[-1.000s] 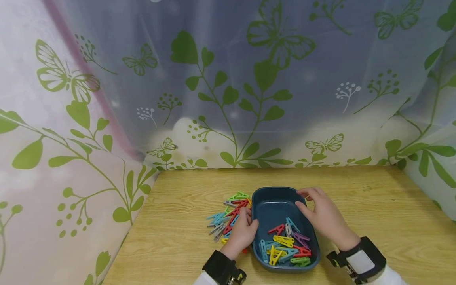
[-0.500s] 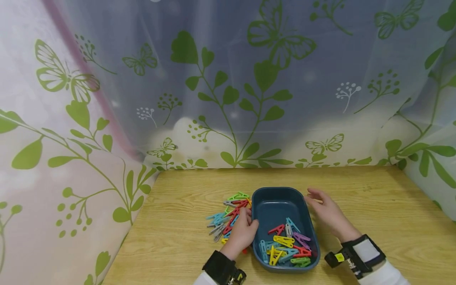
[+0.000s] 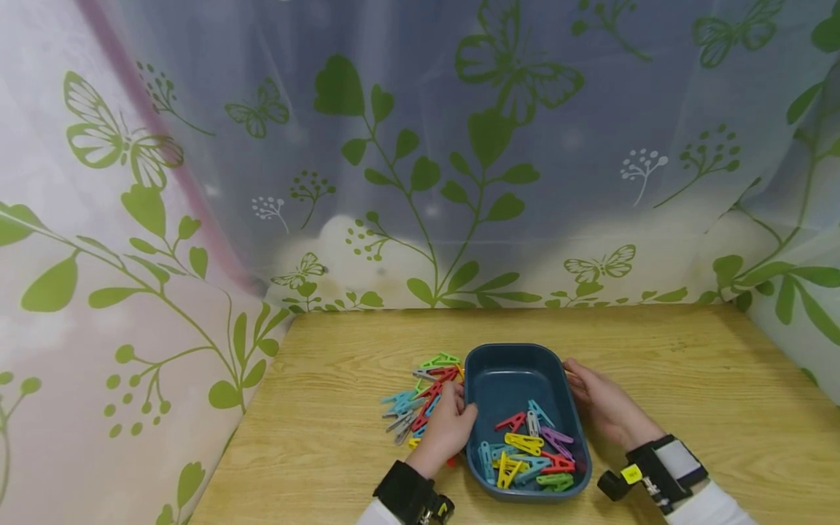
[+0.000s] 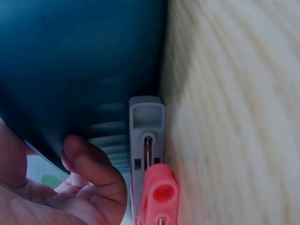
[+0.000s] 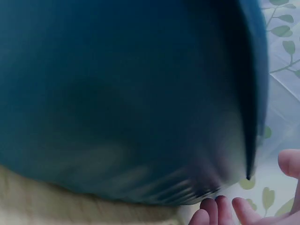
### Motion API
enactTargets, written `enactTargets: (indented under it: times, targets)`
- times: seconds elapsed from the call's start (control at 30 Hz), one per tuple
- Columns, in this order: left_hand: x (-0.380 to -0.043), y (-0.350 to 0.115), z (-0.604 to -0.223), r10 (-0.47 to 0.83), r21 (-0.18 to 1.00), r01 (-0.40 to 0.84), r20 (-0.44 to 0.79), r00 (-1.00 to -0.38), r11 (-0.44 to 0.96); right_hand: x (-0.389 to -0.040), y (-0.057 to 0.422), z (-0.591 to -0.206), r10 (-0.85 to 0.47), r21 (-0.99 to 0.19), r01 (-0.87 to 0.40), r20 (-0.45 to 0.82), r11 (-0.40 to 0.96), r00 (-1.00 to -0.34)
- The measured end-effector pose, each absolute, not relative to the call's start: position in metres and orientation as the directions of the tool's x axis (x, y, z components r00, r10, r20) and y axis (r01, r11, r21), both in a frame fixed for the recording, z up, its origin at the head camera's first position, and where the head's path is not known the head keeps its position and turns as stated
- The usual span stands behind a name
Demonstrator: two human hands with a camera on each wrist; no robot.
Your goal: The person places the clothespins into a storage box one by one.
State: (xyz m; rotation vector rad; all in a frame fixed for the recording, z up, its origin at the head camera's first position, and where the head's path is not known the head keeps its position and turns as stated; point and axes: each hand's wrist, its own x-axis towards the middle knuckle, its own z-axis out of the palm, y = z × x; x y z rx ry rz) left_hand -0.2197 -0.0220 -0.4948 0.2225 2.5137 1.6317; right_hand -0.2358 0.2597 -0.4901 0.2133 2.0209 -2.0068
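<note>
A dark blue plastic bin (image 3: 502, 390) stands on the table with several colourful clothespins (image 3: 523, 443) lying in its near half. My left hand (image 3: 446, 430) grips the bin's left rim, thumb at the top edge and fingers curled against the outer wall. Beside the bin's right wall is my right hand (image 3: 610, 405), low and outside the rim. In the right wrist view its fingertips (image 5: 239, 204) reach the bin's lower edge, while the thumb stays apart from the rim. A grey clothespin (image 4: 147, 117) and a red clothespin (image 4: 160, 190) lie near my left fingers.
A loose pile of clothespins (image 3: 400, 405) spreads over the wooden table (image 3: 335, 423) left of the bin, partly hidden by my left hand. A patterned curtain (image 3: 394, 146) with green leaves and butterflies hangs behind the table and along both sides.
My right hand has let go of the bin's right rim and moved outward and down beside the right wall. My left hand stays at the left rim.
</note>
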Motion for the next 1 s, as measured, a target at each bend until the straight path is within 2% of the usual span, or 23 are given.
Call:
enactTargets:
  times: [0.47,0.7,1.0]
  targets:
    - [-0.220,-0.022,-0.495,0.197,0.913,0.061,-0.021,-0.980,0.404,-0.230,0.249,-0.497,-0.090,-0.947,0.319,-0.315,-0.029,-0.945]
    - [-0.219,-0.022,-0.494,0.200,0.913,0.055,-0.030,-0.979,0.404,-0.228,0.245,-0.500,-0.035,-0.947,0.322,-0.322,0.021,-0.946]
    - [-0.218,-0.022,-0.492,0.199,0.917,0.046,-0.037,-0.979,0.396,-0.227,0.244,-0.506,-0.019,-0.954,0.298,-0.299,0.017,-0.954]
